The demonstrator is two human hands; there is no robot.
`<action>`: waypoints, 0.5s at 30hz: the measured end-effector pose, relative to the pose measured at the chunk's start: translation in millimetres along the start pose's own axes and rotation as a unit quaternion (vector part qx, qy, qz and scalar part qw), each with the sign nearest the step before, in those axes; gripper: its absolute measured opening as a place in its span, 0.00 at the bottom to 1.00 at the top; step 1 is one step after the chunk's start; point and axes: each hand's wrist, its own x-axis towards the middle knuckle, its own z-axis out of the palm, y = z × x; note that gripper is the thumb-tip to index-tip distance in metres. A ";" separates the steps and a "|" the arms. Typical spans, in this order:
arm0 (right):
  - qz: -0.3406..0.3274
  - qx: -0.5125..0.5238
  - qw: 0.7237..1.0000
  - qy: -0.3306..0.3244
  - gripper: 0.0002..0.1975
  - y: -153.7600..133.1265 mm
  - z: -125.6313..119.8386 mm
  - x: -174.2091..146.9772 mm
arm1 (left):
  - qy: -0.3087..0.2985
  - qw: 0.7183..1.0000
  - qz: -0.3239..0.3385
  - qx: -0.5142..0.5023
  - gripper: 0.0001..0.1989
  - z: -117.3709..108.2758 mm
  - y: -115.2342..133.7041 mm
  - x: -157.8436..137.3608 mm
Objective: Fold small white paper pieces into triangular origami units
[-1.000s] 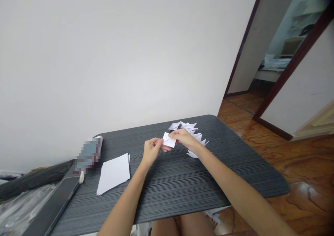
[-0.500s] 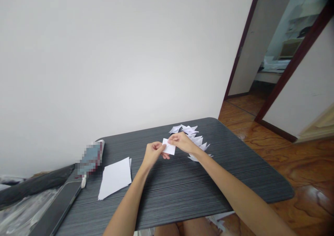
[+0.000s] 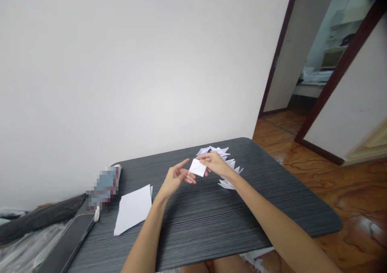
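Note:
A small folded square of white paper point(image 3: 198, 168) is held above the table by my right hand point(image 3: 214, 163), thumb and fingers closed on its right side. My left hand point(image 3: 176, 177) is just left of the paper with its fingers spread; its fingertips are near or against the paper's lower left edge. Beyond and below my right hand lie several pointed, folded white paper pieces point(image 3: 226, 184) in a curved row, partly hidden by that hand and arm. To the left, a stack of flat white paper sheets point(image 3: 134, 209) rests on the table.
The dark wood-grain table point(image 3: 211, 228) stands against a white wall point(image 3: 151, 71). A blurred-out item point(image 3: 104, 186) and a dark flat panel point(image 3: 68, 240) are at the left edge. On the right is an open doorway point(image 3: 302, 75) above a wooden floor point(image 3: 317, 176).
My left hand has let go of the folded paper and spread its fingers. The paper has turned slightly and stays in my right hand.

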 end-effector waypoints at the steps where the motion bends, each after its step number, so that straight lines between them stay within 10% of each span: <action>1: 0.011 0.016 0.999 0.025 0.13 -0.3 -2.1 0.7 | 0.029 0.998 0.025 0.054 0.28 -2.3 -0.1 -0.3; 8: 0.090 0.090 0.992 -0.024 0.10 1.5 2.7 0.9 | 0.087 0.904 0.240 0.342 0.14 6.5 -0.8 -1.7; 15: -0.015 -0.043 0.994 -0.099 0.19 -8.0 -0.7 -2.8 | 0.120 0.957 0.108 0.242 0.16 8.6 2.9 -0.5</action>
